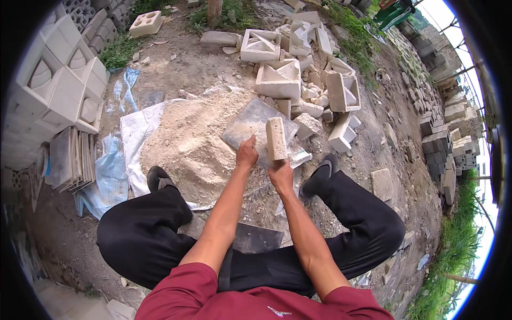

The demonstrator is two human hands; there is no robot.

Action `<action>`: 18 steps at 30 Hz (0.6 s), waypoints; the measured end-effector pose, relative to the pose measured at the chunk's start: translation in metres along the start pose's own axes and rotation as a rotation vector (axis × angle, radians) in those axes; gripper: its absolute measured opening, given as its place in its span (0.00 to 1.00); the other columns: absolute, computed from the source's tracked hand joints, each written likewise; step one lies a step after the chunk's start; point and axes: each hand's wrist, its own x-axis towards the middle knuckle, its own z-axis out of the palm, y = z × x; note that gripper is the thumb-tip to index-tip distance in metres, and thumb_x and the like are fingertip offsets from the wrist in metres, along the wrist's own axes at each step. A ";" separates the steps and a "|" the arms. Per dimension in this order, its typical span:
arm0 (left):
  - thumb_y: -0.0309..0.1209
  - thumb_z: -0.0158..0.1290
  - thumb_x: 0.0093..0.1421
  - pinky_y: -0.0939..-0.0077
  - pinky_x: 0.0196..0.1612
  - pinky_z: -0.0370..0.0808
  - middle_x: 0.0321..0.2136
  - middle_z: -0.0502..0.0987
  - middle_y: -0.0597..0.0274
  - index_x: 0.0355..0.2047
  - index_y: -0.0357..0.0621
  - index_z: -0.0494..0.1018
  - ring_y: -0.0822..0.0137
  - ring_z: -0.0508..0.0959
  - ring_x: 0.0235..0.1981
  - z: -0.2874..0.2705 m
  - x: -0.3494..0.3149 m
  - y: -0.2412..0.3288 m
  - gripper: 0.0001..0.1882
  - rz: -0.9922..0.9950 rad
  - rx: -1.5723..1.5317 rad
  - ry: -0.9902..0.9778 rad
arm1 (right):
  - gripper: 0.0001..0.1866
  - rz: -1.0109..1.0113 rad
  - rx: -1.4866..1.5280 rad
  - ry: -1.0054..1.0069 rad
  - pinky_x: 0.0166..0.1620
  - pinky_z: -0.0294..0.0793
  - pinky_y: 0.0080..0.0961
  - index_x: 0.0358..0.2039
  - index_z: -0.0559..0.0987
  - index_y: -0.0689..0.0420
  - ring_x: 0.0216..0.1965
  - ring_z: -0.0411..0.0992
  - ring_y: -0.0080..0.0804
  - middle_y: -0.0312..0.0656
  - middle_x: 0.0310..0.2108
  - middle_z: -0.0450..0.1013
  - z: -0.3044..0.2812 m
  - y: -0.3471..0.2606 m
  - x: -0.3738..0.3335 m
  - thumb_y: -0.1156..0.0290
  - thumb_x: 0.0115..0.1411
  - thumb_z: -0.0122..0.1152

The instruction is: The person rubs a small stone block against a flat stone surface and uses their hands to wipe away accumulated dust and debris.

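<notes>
My right hand (281, 175) is closed at the near end of a mallet (276, 140) with a long, dusty, block-shaped head; the fingers cover its handle. The head stands over the right part of a flat grey board (242, 121) strewn with pale crumbs. My left hand (247, 153) rests at the board's near edge, fingers curled down and together; whatever they may hold is hidden. To the left of the board spreads a heap of pale sandy powder (186, 133) on a white sheet (140, 128).
Broken pale blocks (278, 80) and rubble are piled beyond the board. Decorative blocks (58, 69) are stacked at left, above leaning thin boards (74, 160) and blue plastic (109, 178). A dark plate (257, 238) lies between my legs. Another person (396, 13) is at far right.
</notes>
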 end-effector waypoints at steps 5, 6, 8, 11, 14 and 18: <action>0.24 0.46 0.52 0.59 0.54 0.70 0.44 0.76 0.43 0.53 0.39 0.71 0.46 0.73 0.48 0.000 0.000 -0.005 0.25 0.093 0.035 -0.030 | 0.28 -0.032 0.119 -0.034 0.45 0.74 0.43 0.41 0.74 0.68 0.40 0.76 0.55 0.60 0.35 0.77 0.002 0.000 0.005 0.60 0.44 0.65; 0.25 0.49 0.52 0.59 0.55 0.69 0.46 0.75 0.44 0.54 0.40 0.70 0.46 0.72 0.49 -0.001 0.000 -0.008 0.26 0.108 0.055 -0.066 | 0.27 -0.022 0.188 -0.068 0.45 0.75 0.41 0.40 0.75 0.69 0.39 0.77 0.53 0.59 0.34 0.77 0.001 0.000 0.008 0.60 0.44 0.66; 0.26 0.52 0.52 0.60 0.56 0.69 0.49 0.74 0.46 0.55 0.40 0.69 0.47 0.72 0.51 0.005 0.003 0.006 0.27 0.173 0.073 -0.115 | 0.26 -0.023 0.301 -0.019 0.39 0.76 0.36 0.37 0.76 0.69 0.33 0.77 0.45 0.54 0.30 0.78 -0.003 0.013 0.023 0.60 0.43 0.66; 0.27 0.55 0.51 0.61 0.55 0.69 0.49 0.73 0.47 0.55 0.41 0.67 0.48 0.72 0.51 0.014 0.004 0.027 0.28 0.283 0.134 -0.162 | 0.24 0.005 0.369 0.099 0.32 0.77 0.31 0.34 0.77 0.70 0.25 0.77 0.35 0.49 0.25 0.78 -0.009 0.026 0.040 0.61 0.43 0.66; 0.27 0.55 0.51 0.61 0.54 0.70 0.47 0.74 0.48 0.55 0.44 0.68 0.50 0.72 0.50 0.017 0.001 0.026 0.28 0.361 0.251 -0.169 | 0.24 0.135 0.364 0.031 0.30 0.77 0.33 0.31 0.78 0.71 0.24 0.78 0.38 0.52 0.26 0.78 -0.028 0.015 0.038 0.59 0.42 0.67; 0.25 0.51 0.54 0.60 0.49 0.73 0.41 0.75 0.50 0.49 0.46 0.72 0.50 0.74 0.47 0.022 0.015 0.022 0.20 0.373 0.383 -0.212 | 0.23 0.185 0.327 0.011 0.29 0.77 0.34 0.24 0.79 0.70 0.22 0.78 0.38 0.50 0.20 0.77 -0.020 0.031 0.038 0.58 0.42 0.67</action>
